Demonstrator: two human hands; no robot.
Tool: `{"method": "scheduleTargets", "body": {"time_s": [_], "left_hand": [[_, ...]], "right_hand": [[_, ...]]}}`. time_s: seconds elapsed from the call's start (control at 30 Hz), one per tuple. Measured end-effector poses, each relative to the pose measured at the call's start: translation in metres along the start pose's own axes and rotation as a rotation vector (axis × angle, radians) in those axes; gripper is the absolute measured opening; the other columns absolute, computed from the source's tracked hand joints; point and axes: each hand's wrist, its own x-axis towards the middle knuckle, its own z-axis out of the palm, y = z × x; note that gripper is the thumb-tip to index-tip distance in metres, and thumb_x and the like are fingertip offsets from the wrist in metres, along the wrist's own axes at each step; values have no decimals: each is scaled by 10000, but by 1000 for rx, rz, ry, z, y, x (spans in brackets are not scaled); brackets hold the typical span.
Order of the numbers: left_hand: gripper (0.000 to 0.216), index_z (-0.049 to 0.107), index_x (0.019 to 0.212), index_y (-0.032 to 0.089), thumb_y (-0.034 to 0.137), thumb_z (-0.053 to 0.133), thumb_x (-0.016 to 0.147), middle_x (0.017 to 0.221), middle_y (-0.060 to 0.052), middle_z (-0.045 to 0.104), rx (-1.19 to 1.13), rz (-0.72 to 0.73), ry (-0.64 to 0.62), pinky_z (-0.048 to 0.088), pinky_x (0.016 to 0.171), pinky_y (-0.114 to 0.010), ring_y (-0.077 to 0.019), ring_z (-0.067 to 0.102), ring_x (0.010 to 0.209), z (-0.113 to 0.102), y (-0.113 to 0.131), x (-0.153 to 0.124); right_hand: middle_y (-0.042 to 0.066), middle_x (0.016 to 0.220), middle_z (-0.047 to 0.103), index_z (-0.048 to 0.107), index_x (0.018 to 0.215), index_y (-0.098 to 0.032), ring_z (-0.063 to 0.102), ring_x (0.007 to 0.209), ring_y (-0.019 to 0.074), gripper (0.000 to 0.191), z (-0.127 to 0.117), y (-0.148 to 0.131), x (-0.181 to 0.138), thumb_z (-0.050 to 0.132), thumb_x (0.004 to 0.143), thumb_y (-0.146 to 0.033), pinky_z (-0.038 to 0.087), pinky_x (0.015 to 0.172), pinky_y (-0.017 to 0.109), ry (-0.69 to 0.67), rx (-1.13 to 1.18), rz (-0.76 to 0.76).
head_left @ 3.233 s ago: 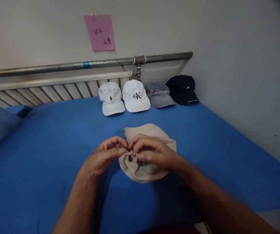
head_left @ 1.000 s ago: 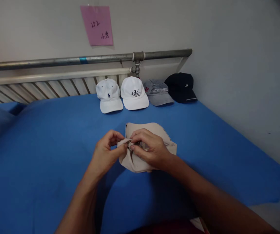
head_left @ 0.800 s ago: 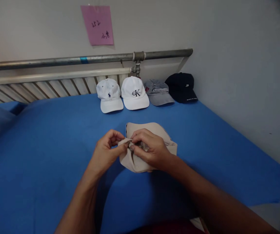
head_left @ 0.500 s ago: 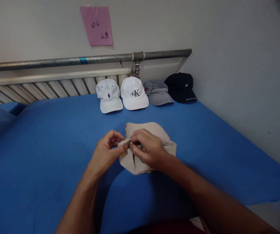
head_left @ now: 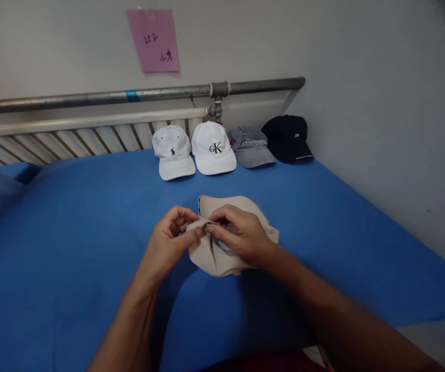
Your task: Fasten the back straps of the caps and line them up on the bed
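Observation:
A beige cap [head_left: 203, 257] lies in front of me on blue cloth, its brim pointing away and the crown's open side partly turned up. My left hand [head_left: 171, 237] pinches the left edge of the cap between thumb and fingers. Close beside it, my right hand [head_left: 241, 232] is closed in a pinch on the same edge, with its fingers over the cap's opening. What exactly lies between the right fingertips is hard to make out. Part of the brim and the inside are hidden behind my right hand.
At the back stand a white cap [head_left: 176, 168] with a small dark emblem, a white lettered cap [head_left: 207, 137], a grey cap [head_left: 255, 157] and a black cap [head_left: 284, 134]. Behind them are a radiator [head_left: 102, 139] and a metal pipe [head_left: 168, 94]. A pink note [head_left: 155, 44] hangs above.
My right hand has shifted slightly right and its fingers have moved along the cap's edge. The cap's near side looks a little rounder. My left hand keeps its pinch.

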Motion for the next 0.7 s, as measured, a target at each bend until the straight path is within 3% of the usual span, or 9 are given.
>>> {"method": "scheduleTargets", "body": {"time_s": [0.13,0.3,0.53,0.7], "left_hand": [[186,603,832,196,183,727,695,796,9,660,16,-11,17,453,619,-208,-110,592,682,2,-2,2],[180,590,851,199,179,705,714,786,11,646,56,11,10,452,616,-211,-108,581,670,-1,-2,2],[100,630,847,208,172,647,755,769,-1,652,522,180,10,424,655,-237,-140,582,718,2,2,-4],[97,586,857,202,188,625,769,806,-10,643,391,123,-19,437,657,-246,-141,580,722,-1,2,-1]], "right_hand": [[17,757,614,585,809,-179,565,718,133,52,1,2,-1,598,846,-214,443,674,259,28,-85,-87],[4,815,636,604,877,-184,577,714,116,81,-1,3,0,602,807,-144,440,637,228,-51,20,22],[-29,670,585,571,735,-172,520,613,101,87,6,0,0,567,743,-86,388,558,216,-20,-14,146],[-15,697,596,585,766,-168,520,618,103,14,3,-3,-1,596,775,-168,403,563,217,-62,90,145]]}}
